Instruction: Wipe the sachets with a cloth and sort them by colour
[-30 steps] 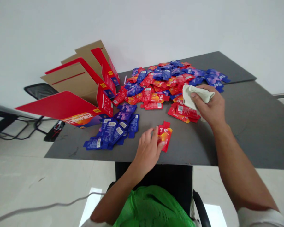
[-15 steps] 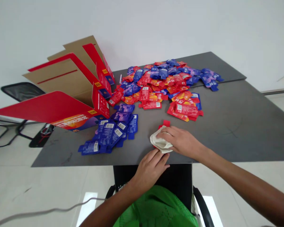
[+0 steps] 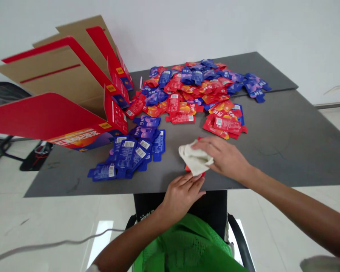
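Note:
A cream cloth (image 3: 195, 157) lies bunched on the grey table, pinched under my right hand (image 3: 225, 158). It covers most of a red sachet (image 3: 187, 168), and only the sachet's edges show around it. My left hand (image 3: 181, 199) lies flat at the table's near edge, its fingertips just below the sachet. Whether they touch it is hard to tell. A heap of red sachets (image 3: 222, 125) lies a little beyond my right hand. To the left of my left hand is a loose group of blue sachets (image 3: 127, 156).
A large mixed pile of red and blue sachets (image 3: 187, 88) covers the far table. Open red-and-kraft cardboard display boxes (image 3: 70, 83) stand at the left, beyond the table's edge. A chair back (image 3: 5, 93) stands behind them, and a grey cable (image 3: 53, 243) runs along the floor.
My right hand has carried the cloth from beside the red heap down onto the lone sachet, and now rubs it there. My left hand has slid back toward the near edge.

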